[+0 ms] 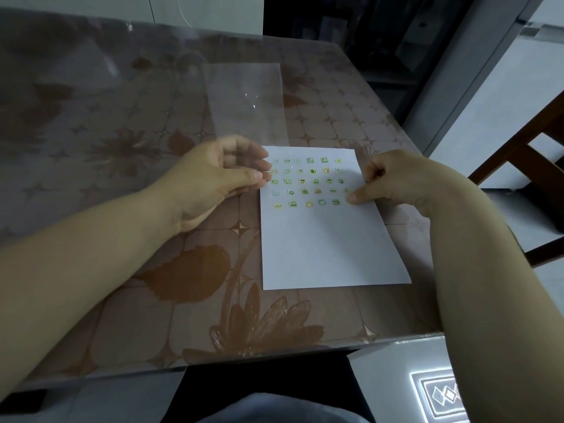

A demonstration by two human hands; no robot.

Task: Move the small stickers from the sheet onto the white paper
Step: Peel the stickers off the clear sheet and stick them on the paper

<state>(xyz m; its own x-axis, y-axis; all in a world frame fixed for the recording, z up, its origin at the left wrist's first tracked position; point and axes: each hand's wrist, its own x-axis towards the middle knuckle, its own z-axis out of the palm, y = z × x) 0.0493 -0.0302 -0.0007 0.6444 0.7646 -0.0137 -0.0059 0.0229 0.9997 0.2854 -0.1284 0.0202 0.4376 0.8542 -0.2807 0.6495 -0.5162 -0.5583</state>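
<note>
Both forearms reach over the desk to the white paper, where rows of small green stickers already sit. Right hand presses a fingertip on the row's end sticker — rub it flat before lifting. Left hand pinches the clear sheet loosely beyond; its stickers can't be made out.

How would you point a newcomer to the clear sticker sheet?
Start at the white paper lying on the floral table. Just beyond its far left corner, the clear sticker sheet rises from the left hand, which pinches its lower edge. Unlike the opaque paper, it is see-through: the table pattern shows through it, with a few glints.
</note>
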